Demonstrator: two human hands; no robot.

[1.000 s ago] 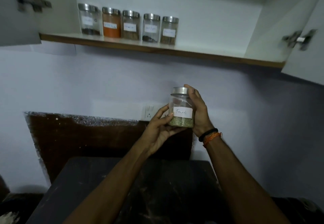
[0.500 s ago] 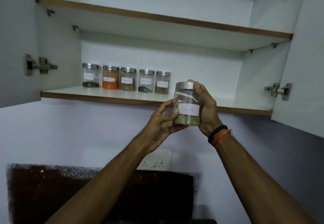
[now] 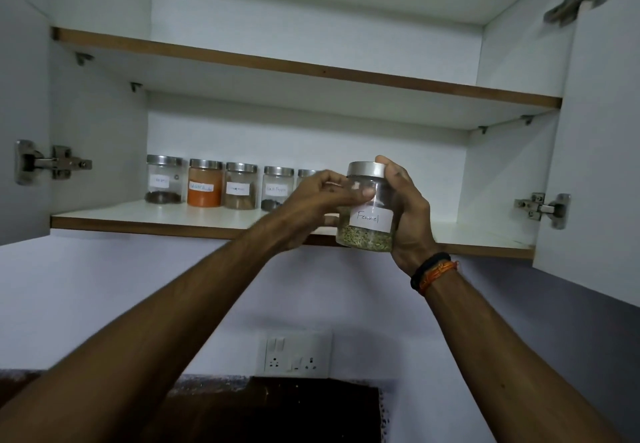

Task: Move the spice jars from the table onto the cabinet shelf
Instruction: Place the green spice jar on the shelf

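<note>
The fennel jar [image 3: 367, 208] is now sitting higher in the frame than a second ago, level with the lower shelf [image 3: 180, 215] at centre right. The right hand [image 3: 408, 215] is gripping its side and lid; the left hand [image 3: 317, 200] is pinching its upper wall with curled fingers. Five jars [image 3: 204, 183] are already standing there, so placing looks imminent.

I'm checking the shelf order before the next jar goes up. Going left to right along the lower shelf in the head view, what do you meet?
Dark-spice jar → orange-powder jar → brown-powder jar → black-pepper jar → left hand → Fennel jar, held in front of the shelf → right hand. A fifth shelf jar is mostly hidden behind the left hand.
</note>
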